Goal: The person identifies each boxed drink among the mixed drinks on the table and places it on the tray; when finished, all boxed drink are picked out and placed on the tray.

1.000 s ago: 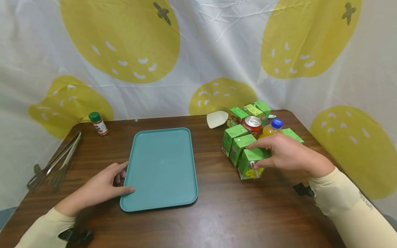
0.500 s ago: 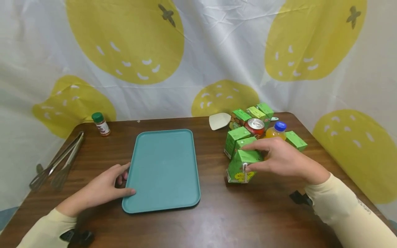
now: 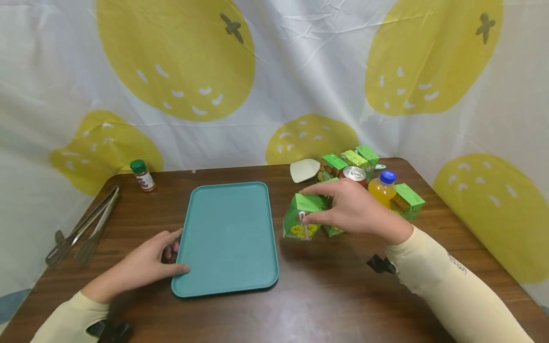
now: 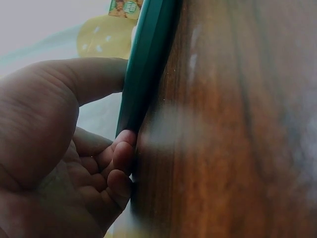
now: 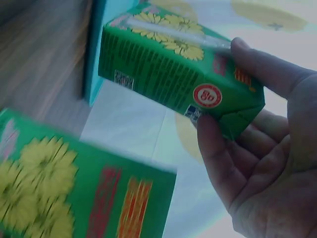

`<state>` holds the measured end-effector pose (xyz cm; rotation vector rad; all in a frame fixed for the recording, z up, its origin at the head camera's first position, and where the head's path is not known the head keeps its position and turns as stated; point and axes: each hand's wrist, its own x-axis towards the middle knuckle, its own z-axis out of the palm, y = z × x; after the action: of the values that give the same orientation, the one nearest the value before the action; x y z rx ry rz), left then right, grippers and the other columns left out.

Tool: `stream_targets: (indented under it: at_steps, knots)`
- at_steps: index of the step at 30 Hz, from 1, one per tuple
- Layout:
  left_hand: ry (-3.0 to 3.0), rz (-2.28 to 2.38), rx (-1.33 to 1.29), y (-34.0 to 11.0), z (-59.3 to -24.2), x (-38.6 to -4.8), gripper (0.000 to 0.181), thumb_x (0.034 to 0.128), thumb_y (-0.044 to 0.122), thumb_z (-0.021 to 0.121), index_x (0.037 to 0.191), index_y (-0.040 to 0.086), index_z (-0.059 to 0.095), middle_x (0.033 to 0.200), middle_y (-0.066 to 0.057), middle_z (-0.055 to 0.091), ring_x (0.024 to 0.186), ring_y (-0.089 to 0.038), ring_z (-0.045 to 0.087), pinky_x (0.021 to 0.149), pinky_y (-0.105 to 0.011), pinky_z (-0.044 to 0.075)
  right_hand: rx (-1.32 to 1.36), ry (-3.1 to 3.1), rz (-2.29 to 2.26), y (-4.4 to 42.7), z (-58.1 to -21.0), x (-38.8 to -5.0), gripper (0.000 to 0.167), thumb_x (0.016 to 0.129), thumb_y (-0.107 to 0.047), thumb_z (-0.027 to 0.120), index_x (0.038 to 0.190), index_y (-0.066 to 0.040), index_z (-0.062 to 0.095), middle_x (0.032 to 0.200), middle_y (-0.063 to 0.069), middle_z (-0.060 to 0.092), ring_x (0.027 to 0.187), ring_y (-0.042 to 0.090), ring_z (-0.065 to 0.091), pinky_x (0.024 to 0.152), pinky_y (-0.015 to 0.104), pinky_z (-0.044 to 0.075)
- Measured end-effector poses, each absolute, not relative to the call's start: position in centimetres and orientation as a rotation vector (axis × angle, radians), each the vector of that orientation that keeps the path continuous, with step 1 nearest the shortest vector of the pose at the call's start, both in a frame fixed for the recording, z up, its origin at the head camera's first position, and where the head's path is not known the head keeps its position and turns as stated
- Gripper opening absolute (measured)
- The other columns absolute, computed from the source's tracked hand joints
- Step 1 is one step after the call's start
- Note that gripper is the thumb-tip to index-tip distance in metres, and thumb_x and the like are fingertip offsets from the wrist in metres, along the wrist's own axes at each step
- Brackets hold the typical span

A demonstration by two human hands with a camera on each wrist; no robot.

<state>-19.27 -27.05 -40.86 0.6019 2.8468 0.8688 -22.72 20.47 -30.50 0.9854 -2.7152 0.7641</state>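
Brown wood-grain counter [image 3: 300,305], bearing the items below. Left hand [image 3: 139,264], in a cream sleeve [image 3: 70,317]: fingers grasping the left edge of a flat rectangular teal tray [image 3: 227,238], in its nearer half — thumb laid over the rim, other fingers bent against the side. Long metal kitchen utensils [image 3: 92,221], bunched to the left of the tray.

Right hand [image 3: 353,209], in a matching sleeve: fingers pinching a green box-shaped cardboard drink carton [image 3: 303,219] printed with yellow flowers. The carton sits between the fingers, slightly tilted — thumb on its flowered face beside the wrapped white straw [image 3: 306,226], other fingers reaching over to its far side. It stands just beside the tray's right edge; whether its base touches the counter cannot be told.

One second green flowered carton [image 3: 333,231], directly behind, mostly hidden. One green carton [image 3: 406,199], at far right. One clear bottle of orange liquid with a blue cap [image 3: 382,190]. One red metal can with silver top [image 3: 355,174], partly covered by the hand. One green-capped shaker jar [image 3: 145,180], at far left. One flat cream spatula blade [image 3: 304,170]. Three green cartons [image 3: 331,164], along the back. White cloth backdrop with yellow fruit print [image 3: 304,66].
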Motion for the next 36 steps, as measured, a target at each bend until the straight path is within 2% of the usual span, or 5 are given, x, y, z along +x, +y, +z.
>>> stream_targets:
  at_steps: [4, 8, 13, 21, 36]
  knots:
    - [2.85, 0.868, 0.597, -27.0, -41.0, -19.4, 0.102, 0.0884, 0.04, 0.096, 0.157, -0.017, 0.048, 0.105, 0.0, 0.057, 0.089, -0.013, 0.051, 0.072, -0.029, 0.044, 0.962, -2.721, 0.799, 18.0, -30.1, -23.5, 0.055, 0.087, -0.04, 0.098, 0.135, -0.018, 0.082, 0.116, -0.008, 0.082, 0.066, 0.006, 0.056, 0.081, 0.04, 0.057]
    - [2.846, 0.872, 0.589, -27.1, -41.2, -19.4, 0.102, 0.0887, 0.041, 0.096, 0.158, -0.017, 0.047, 0.105, 0.0, 0.057, 0.088, -0.011, 0.05, 0.072, -0.029, 0.044, 0.963, -2.717, 0.814, 15.2, -30.0, -24.4, 0.051, 0.089, -0.04, 0.096, 0.134, -0.018, 0.082, 0.115, -0.009, 0.081, 0.092, 0.011, 0.07, 0.085, 0.039, 0.058]
    - [2.84, 0.885, 0.583, -27.1, -41.4, -19.3, 0.102, 0.0885, 0.04, 0.096, 0.158, -0.017, 0.047, 0.105, 0.0, 0.056, 0.089, -0.012, 0.05, 0.071, -0.029, 0.043, 0.978, -2.733, 0.818, 12.1, -29.9, -25.7, 0.054, 0.092, -0.039, 0.094, 0.137, -0.015, 0.079, 0.123, -0.004, 0.08, 0.102, 0.013, 0.073, 0.092, 0.04, 0.059]
    - [2.829, 0.896, 0.575, -26.7, -41.6, -19.4, 0.103, 0.0881, 0.041, 0.096, 0.158, -0.016, 0.048, 0.104, 0.0, 0.057, 0.088, -0.012, 0.051, 0.072, -0.029, 0.044, 0.965, -2.801, 0.779, 8.3, -30.5, -27.9, 0.052, 0.094, -0.042, 0.092, 0.139, -0.018, 0.078, 0.108, -0.008, 0.079, 0.079, 0.008, 0.069, 0.076, 0.034, 0.056]
    - [2.821, 0.888, 0.525, -27.1, -40.9, -19.5, 0.103, 0.0887, 0.041, 0.095, 0.16, -0.015, 0.046, 0.107, -0.002, 0.058, 0.092, -0.017, 0.052, 0.072, -0.03, 0.045, 1.056, -2.79, 0.598, 2.0, -31.4, -32.7, 0.05, 0.098, -0.046, 0.088, 0.138, -0.018, 0.079, 0.116, -0.004, 0.079, 0.094, 0.011, 0.07, 0.08, 0.032, 0.056]
